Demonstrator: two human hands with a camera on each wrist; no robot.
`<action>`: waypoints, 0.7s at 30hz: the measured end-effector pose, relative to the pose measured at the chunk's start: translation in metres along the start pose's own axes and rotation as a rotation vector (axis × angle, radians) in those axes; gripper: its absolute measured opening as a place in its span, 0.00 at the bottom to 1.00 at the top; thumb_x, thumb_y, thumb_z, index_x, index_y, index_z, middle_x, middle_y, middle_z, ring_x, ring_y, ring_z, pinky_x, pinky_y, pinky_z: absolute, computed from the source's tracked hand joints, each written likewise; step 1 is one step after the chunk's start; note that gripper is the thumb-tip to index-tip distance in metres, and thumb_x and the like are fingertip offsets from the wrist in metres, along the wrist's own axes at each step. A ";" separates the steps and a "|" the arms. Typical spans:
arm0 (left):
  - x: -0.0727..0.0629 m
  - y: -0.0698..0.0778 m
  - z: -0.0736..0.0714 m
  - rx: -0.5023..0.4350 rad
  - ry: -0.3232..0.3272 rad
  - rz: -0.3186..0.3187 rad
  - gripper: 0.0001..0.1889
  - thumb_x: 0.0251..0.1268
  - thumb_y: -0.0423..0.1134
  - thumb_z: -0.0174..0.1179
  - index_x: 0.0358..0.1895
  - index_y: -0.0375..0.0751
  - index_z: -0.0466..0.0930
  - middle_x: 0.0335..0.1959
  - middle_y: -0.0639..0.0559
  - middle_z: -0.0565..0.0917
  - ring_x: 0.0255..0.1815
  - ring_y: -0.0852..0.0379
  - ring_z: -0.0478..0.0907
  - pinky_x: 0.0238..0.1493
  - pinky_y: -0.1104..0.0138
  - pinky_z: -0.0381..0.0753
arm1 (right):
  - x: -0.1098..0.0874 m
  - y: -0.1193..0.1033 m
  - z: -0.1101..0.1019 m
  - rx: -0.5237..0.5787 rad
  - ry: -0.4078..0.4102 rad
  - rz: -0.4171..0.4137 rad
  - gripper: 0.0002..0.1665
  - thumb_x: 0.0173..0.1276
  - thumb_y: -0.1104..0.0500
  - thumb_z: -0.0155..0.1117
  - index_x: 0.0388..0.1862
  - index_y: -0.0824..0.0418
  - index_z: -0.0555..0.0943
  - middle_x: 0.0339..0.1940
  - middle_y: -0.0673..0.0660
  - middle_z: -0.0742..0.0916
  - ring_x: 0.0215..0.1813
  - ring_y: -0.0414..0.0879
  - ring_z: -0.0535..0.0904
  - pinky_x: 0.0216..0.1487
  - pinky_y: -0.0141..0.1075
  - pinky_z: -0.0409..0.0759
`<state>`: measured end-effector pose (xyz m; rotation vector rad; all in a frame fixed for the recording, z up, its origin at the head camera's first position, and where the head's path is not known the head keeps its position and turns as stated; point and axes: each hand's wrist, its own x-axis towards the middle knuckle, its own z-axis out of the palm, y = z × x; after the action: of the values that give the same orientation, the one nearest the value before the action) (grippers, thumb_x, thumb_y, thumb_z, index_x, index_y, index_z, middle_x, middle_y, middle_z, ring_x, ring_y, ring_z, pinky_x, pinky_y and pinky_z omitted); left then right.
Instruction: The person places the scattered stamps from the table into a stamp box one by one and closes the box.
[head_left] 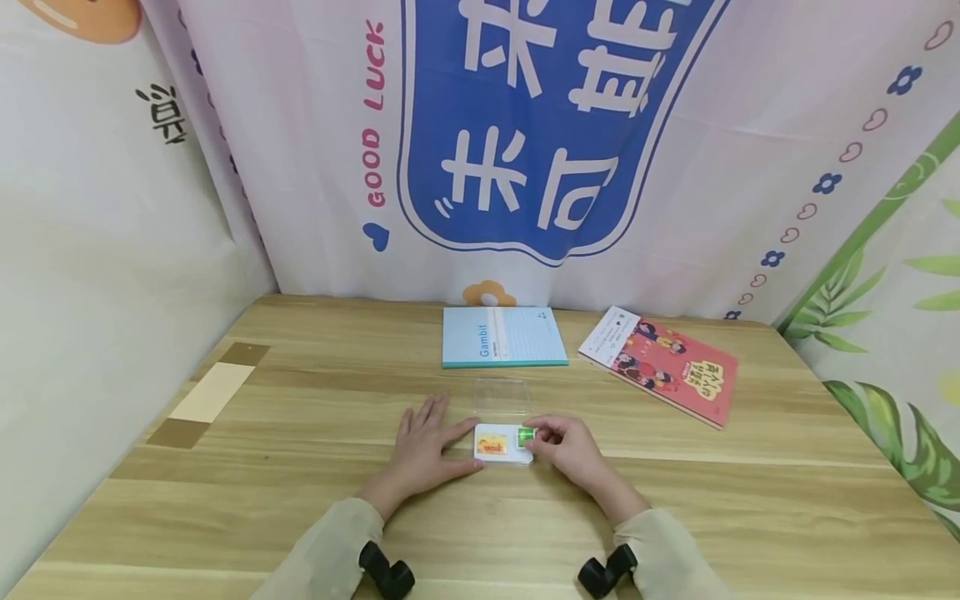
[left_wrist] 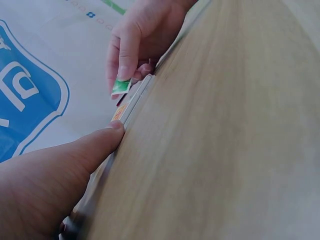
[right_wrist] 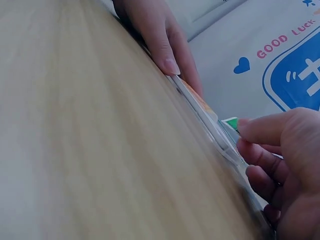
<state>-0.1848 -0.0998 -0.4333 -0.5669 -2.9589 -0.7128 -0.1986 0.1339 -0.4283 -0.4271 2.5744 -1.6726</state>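
A small white flat case [head_left: 512, 457] lies on the table, with an orange-yellow printed piece [head_left: 491, 443] in its left part. My left hand [head_left: 422, 446] rests beside it with fingers spread; its thumb [left_wrist: 107, 137] and index finger touch the near and far corners of the case's left end. Over the right end, my right hand [head_left: 573, 450] pinches a small green-and-white card [left_wrist: 121, 86] between thumb and index finger. In the right wrist view the green card [right_wrist: 231, 122] stands tilted up from the case, partly hidden by the fingertips.
Just behind the case is a clear plastic rectangle [head_left: 502, 396]. Farther back lie a light blue notebook [head_left: 517, 337] and, to the right, a red illustrated book [head_left: 675, 367]. A printed curtain [head_left: 322, 167] hangs along the table's back edge. Brown and cream strips [head_left: 212, 392] mark the left side.
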 end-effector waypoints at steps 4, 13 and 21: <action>0.000 0.000 0.000 -0.002 0.002 0.003 0.34 0.44 0.68 0.51 0.58 0.60 0.67 0.65 0.39 0.50 0.65 0.42 0.39 0.57 0.46 0.32 | -0.001 -0.001 0.002 -0.025 -0.019 -0.004 0.11 0.50 0.67 0.65 0.36 0.66 0.80 0.19 0.51 0.76 0.20 0.40 0.67 0.19 0.27 0.64; 0.000 -0.001 0.001 -0.004 0.005 0.006 0.34 0.44 0.69 0.51 0.58 0.60 0.67 0.65 0.39 0.50 0.65 0.42 0.39 0.57 0.46 0.33 | -0.001 0.001 0.007 -0.094 -0.002 -0.059 0.08 0.49 0.69 0.65 0.32 0.68 0.80 0.18 0.51 0.75 0.19 0.40 0.65 0.18 0.28 0.62; 0.001 -0.001 0.000 -0.011 0.021 0.016 0.34 0.44 0.67 0.53 0.58 0.59 0.68 0.65 0.38 0.50 0.65 0.42 0.40 0.57 0.45 0.34 | 0.000 0.006 0.007 -0.166 0.007 -0.116 0.07 0.50 0.64 0.66 0.31 0.61 0.82 0.17 0.48 0.75 0.18 0.37 0.66 0.18 0.28 0.64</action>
<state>-0.1856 -0.1003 -0.4339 -0.5801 -2.9298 -0.7292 -0.1984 0.1303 -0.4370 -0.5908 2.7542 -1.4984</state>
